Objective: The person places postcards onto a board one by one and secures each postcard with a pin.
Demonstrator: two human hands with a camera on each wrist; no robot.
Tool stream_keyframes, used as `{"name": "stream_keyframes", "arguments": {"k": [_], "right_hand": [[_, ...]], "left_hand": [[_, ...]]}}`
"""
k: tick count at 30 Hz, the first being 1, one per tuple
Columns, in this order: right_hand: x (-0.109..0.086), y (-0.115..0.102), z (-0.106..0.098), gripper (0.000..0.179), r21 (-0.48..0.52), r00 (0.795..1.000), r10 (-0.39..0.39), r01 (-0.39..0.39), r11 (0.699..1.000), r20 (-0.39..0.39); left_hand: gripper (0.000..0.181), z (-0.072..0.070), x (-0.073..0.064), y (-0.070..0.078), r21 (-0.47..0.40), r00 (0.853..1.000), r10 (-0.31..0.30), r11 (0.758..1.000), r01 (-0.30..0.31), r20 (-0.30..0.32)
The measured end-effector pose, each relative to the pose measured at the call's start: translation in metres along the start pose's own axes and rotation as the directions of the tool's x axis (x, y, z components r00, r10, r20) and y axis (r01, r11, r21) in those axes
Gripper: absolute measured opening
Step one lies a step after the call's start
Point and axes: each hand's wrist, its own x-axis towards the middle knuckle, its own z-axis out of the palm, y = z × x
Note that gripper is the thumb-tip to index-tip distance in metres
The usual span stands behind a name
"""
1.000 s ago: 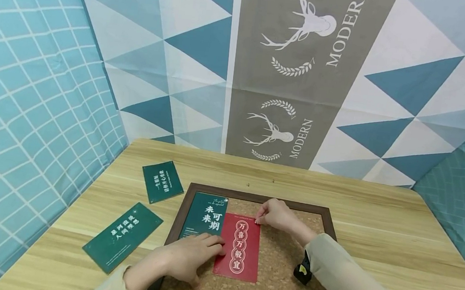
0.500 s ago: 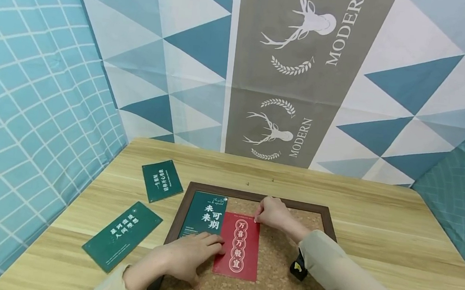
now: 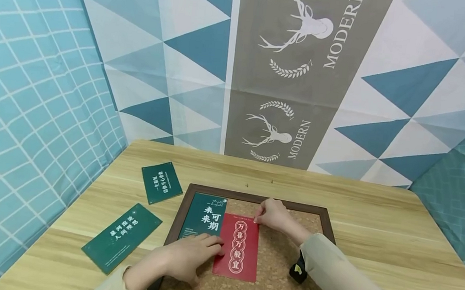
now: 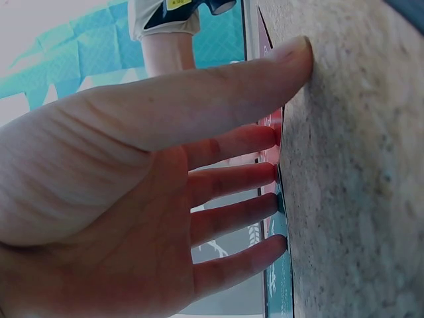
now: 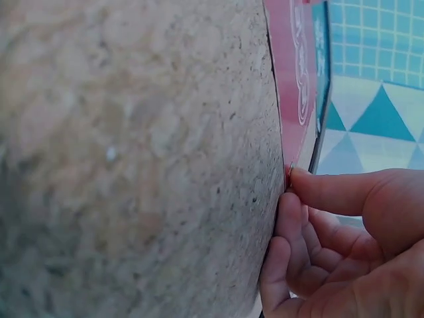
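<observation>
A red card (image 3: 238, 247) with white lettering lies on the framed cork board (image 3: 286, 283), beside a green card (image 3: 204, 215) on the board's upper left. My left hand (image 3: 193, 256) rests with fingers fairly straight, its fingertips on the red card's left edge; in the left wrist view, fingertips (image 4: 273, 173) touch both cards and the thumb lies near the cork. At the red card's upper right corner, my right hand (image 3: 275, 214) pinches a small metallic thumbtack (image 5: 290, 173) between thumb and forefinger; most of the tack is hidden.
Two loose green cards lie on the wooden table left of the board: a small card (image 3: 162, 183) at the back and a longer card (image 3: 122, 238) nearer. A brown frame (image 3: 252, 196) borders the cork. Patterned cloth (image 3: 190, 65) hangs behind the table.
The right wrist shifts slightly left between the first and second frames, while its fingertips stay at the card's corner. The left hand and cards hold their places.
</observation>
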Motion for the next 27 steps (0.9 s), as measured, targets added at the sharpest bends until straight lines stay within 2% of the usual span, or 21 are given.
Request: {"name": "stream_keyframes", "arguments": {"k": [9,20,27], "right_hand": [[-0.005,0.012,-0.003,0.006,0.092,1.000,0.003,-0.001,0.996,-0.021],[-0.015,0.031,-0.014,0.005,0.231,0.999,0.026,-0.019,0.973,-0.030],[-0.023,0.040,-0.018,0.007,0.242,0.999,0.030,-0.021,0.970,-0.033]], "left_hand": [[0.074,0.002,0.000,0.000,0.013,1.000,0.000,1.000,0.000,0.002],[0.073,0.001,-0.001,-0.001,0.013,1.000,-0.003,1.000,0.003,-0.003],[0.074,0.001,-0.001,0.000,0.023,1.000,0.000,1.000,0.000,-0.006]]}}
